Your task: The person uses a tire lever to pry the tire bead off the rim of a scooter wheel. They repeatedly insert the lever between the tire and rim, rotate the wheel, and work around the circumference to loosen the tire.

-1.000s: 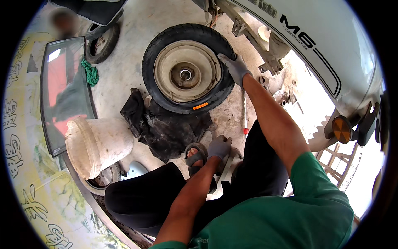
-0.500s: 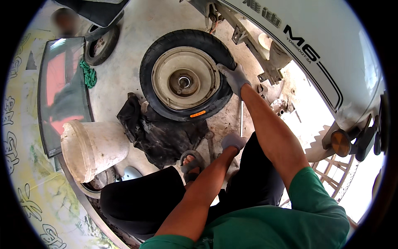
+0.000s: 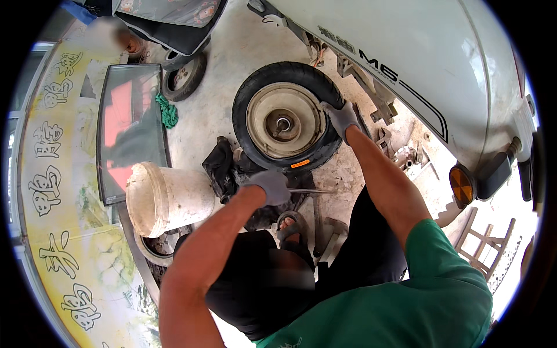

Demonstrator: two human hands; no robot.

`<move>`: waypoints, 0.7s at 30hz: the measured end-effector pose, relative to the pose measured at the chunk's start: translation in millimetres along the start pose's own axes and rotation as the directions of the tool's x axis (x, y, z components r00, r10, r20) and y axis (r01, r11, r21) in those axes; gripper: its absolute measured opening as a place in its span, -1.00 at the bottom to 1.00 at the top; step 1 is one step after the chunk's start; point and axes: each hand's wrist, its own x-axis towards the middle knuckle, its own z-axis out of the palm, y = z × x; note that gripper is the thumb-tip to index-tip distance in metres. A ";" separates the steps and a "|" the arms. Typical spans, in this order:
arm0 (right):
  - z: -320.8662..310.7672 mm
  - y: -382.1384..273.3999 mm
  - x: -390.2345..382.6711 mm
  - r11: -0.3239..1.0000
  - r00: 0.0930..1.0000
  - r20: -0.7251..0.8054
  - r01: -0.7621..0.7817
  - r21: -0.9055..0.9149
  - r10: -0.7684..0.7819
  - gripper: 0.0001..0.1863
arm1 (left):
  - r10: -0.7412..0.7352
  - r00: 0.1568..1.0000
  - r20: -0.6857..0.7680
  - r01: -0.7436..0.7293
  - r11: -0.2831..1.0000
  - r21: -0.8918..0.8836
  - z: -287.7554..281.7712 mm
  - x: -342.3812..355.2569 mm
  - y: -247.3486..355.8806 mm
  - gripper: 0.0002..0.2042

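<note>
Our gloved left hand (image 3: 268, 187), blurred, seems wrapped round a thin metal bar (image 3: 312, 191); by it the wheel (image 3: 284, 124) lies face up on the floor (image 3: 197, 124), probably heavy, its tyre (image 3: 239, 119) stiff and grippy, best taken at the outer edge, where our right hand (image 3: 342, 118) grips it, thumb toward the rim (image 3: 259, 119)

**Displacement of the left hand**

The left hand (image 3: 270, 187), formerly beside the right knee (image 3: 366, 211), is now hovering over the black cloth (image 3: 219, 167) near the wheel (image 3: 284, 119); a slim metal rod (image 3: 312, 191) is projecting rightward from its grip.
</note>
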 end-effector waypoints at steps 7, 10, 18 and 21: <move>-7.3 0.8 3.1 0.997 1.000 0.024 0.007 0.075 -0.008 -0.06 | -0.106 0.982 -0.154 0.140 0.964 0.225 -92.9 -118.0 -39.9 -0.67; -9.3 0.1 -0.1 0.998 0.999 0.032 -0.003 0.057 0.001 -0.07 | -0.071 0.965 -0.253 0.117 0.978 0.175 -98.2 -110.5 -53.6 -0.68; 7.9 8.5 -1.9 0.978 0.977 -0.041 0.209 0.023 -0.208 -0.22 | 0.112 0.916 -0.385 -0.053 0.986 0.160 -129.0 -50.0 -58.8 -0.69; 8.1 9.6 -2.3 0.969 0.969 -0.107 0.232 0.083 -0.223 -0.32 | 0.119 0.899 -0.421 -0.057 0.986 0.159 -146.4 -32.8 -62.1 -0.73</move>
